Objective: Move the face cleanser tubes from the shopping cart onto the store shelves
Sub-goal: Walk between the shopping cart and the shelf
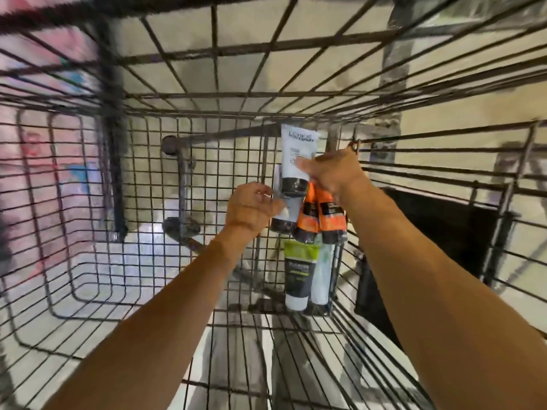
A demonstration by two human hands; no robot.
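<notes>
Right hand (331, 173): fingers curled, thumb pressed across the lower body of a white tube (297, 152), which it grips. The tube stands cap-down, its dark cap just below the thumb and its flat crimped end rising above the hand. Two orange tubes (309, 214) hang cap-down directly beneath this hand, their upper ends running under the palm; whether the hand also holds them cannot be told.

Left hand (251, 205): fingers curled round a second white tube (288, 213), gripping it at the body. This tube also points cap-down, its dark cap showing just below the fingers, touching the nearer orange tube. The two hands are close together, with the first tube's cap between them.

Below both grips, a green tube (297, 276) with a white cap and a pale tube (322, 276) lie side by side, touching, against the right wall of the cart (114, 161), on its wire bottom. All tubes are inside the cart; a tiled floor (189, 69) shows through the mesh
</notes>
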